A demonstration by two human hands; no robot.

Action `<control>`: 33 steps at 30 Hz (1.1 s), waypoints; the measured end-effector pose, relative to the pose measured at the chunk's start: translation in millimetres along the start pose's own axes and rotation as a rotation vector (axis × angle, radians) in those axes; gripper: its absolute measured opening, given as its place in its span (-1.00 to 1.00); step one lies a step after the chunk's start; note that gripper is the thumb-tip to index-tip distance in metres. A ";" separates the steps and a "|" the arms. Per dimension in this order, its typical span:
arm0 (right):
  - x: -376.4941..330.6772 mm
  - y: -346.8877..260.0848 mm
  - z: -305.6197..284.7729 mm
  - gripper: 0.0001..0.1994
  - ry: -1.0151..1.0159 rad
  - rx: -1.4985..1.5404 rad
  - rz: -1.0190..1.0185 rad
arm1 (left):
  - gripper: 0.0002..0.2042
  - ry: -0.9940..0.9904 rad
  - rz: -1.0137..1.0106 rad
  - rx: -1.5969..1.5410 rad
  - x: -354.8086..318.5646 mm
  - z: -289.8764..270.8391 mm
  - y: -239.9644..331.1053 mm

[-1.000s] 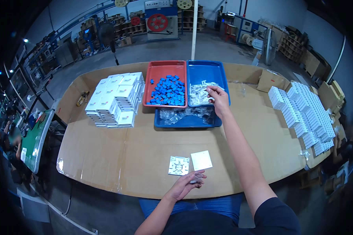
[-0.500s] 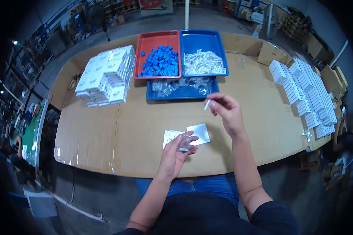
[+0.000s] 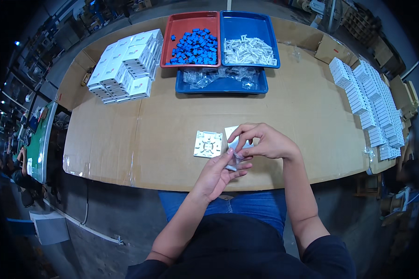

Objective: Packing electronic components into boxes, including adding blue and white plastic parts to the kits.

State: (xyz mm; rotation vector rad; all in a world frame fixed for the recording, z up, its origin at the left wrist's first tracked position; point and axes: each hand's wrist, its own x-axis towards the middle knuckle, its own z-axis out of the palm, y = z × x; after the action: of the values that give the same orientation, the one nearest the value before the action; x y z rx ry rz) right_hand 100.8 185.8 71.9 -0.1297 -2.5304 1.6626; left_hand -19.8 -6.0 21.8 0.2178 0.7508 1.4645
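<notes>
My left hand [image 3: 215, 176] holds a small clear plastic bag [image 3: 235, 161] between thumb and fingers, over the near part of the cardboard-topped table. From the right, my right hand [image 3: 264, 142] reaches over, its fingertips pinched together at the bag's upper end. The small white stick it carried is not clear to see among the fingers. Just beyond my left hand lies a white square plastic plate [image 3: 208, 144] with a round moulded middle. Beside that, partly covered by my right hand, is a flat white square panel [image 3: 231, 132].
A red tray [image 3: 172, 23] holds small blue pieces, and a blue tray [image 3: 246, 23] holds white sticks. Clear bags fill a lower blue tray [image 3: 219, 88]. White boxes [image 3: 125, 65] are stacked at left; stacked white plates [image 3: 368, 107] stand at right. A person [image 3: 21, 169] sits far left.
My right hand has come down and left from near the trays to the bag in my left hand, bringing the white stick. The view has tilted downward, and the square plate is now uncovered.
</notes>
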 end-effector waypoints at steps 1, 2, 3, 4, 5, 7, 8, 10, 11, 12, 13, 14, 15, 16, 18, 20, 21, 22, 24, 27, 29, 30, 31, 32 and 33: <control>3.0 0.4 -1.6 -0.86 0.000 -0.002 -0.003 | -0.60 0.007 -0.015 0.002 1.2 -0.2 -0.4; 5.8 1.4 -0.6 -0.89 -0.079 0.053 0.037 | -0.60 0.010 -0.013 0.000 0.7 -1.7 -2.2; 7.4 1.9 1.0 -0.92 -0.158 0.108 0.076 | -0.59 0.012 -0.026 -0.005 0.7 -3.7 -3.7; 7.0 1.8 2.8 -0.92 -0.162 0.108 0.075 | -0.58 0.015 -0.038 -0.012 -0.2 -4.8 -4.7; 7.1 2.2 2.6 -0.89 -0.184 0.098 0.067 | -0.58 0.016 -0.034 -0.012 -0.5 -4.2 -3.8; 6.3 1.5 1.7 -0.87 -0.209 0.087 0.057 | -0.55 -0.028 -0.028 -0.067 -1.8 -2.8 -1.9; 4.9 -1.0 2.7 -0.84 -0.158 0.129 0.066 | -0.55 -0.023 -0.024 -0.069 -2.6 -5.0 -2.3; 6.5 -2.9 4.9 -0.82 -0.112 0.175 0.076 | -0.53 -0.033 -0.041 -0.082 -2.3 -10.3 -3.5; 7.0 -3.3 5.0 -0.80 -0.101 0.144 0.100 | -0.53 -0.031 -0.044 -0.086 -1.5 -9.4 -3.8; 6.8 -3.9 5.9 -0.78 -0.090 0.114 0.125 | -0.52 -0.021 -0.033 -0.077 -0.2 -7.7 -4.1; 4.7 -7.1 10.1 -0.78 -0.091 0.117 0.129 | -0.51 -0.011 -0.021 -0.068 -0.3 -7.0 -5.2; 4.1 -11.9 14.6 -0.78 -0.102 0.035 0.086 | -0.51 -0.010 -0.021 -0.069 0.2 -8.4 -5.1; 4.2 -14.3 17.2 -0.77 -0.114 -0.047 0.042 | -0.50 -0.030 -0.014 -0.087 0.8 -10.8 -5.4; 5.4 -14.0 17.6 -0.77 -0.117 -0.046 0.042 | -0.49 -0.050 -0.006 -0.106 0.9 -12.5 -5.5; 6.2 -11.9 18.6 -0.78 -0.104 -0.064 0.131 | -0.48 -0.049 0.003 -0.134 1.6 -9.3 -3.6; 6.3 -5.8 18.5 -0.80 -0.081 -0.057 0.119 | -0.47 -0.050 0.016 -0.158 0.9 -3.2 -1.1; 6.2 -4.0 17.0 -0.82 -0.055 -0.050 0.104 | -0.46 -0.032 0.016 -0.167 0.7 0.8 0.6; 6.3 -4.0 15.1 -0.82 -0.055 -0.052 0.102 | -0.45 -0.015 0.017 -0.176 1.3 3.0 2.1; 7.2 -3.4 14.9 -0.84 -0.071 -0.011 0.107 | -0.46 -0.027 0.017 -0.194 2.1 1.3 4.1; 9.2 0.4 10.7 -0.85 -0.107 -0.003 0.086 | -0.49 -0.037 0.018 -0.151 1.8 -1.6 4.2; 8.6 2.9 15.1 -0.85 -0.138 0.046 0.089 | -0.52 -0.042 0.028 -0.087 2.2 -5.4 2.9; 8.9 4.8 14.5 -0.84 -0.167 0.096 0.094 | -0.55 -0.013 0.014 -0.020 2.2 -8.6 0.8; 9.7 10.8 9.1 -0.81 -0.208 0.084 0.049 | -0.58 0.016 0.003 0.049 2.8 -11.1 -0.5; 10.5 14.5 3.8 -0.81 -0.200 0.074 0.044 | -0.58 0.005 0.007 0.056 2.5 -13.2 -1.7; 12.4 17.0 -3.2 -0.81 -0.157 0.142 0.073 | -0.59 0.029 0.022 0.071 2.6 -15.0 -2.4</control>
State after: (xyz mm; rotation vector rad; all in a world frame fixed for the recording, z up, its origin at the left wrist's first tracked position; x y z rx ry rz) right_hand 89.1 197.1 58.1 -0.0829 -2.5330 1.9459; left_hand -26.7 -8.5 8.3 0.2607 0.8269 1.4656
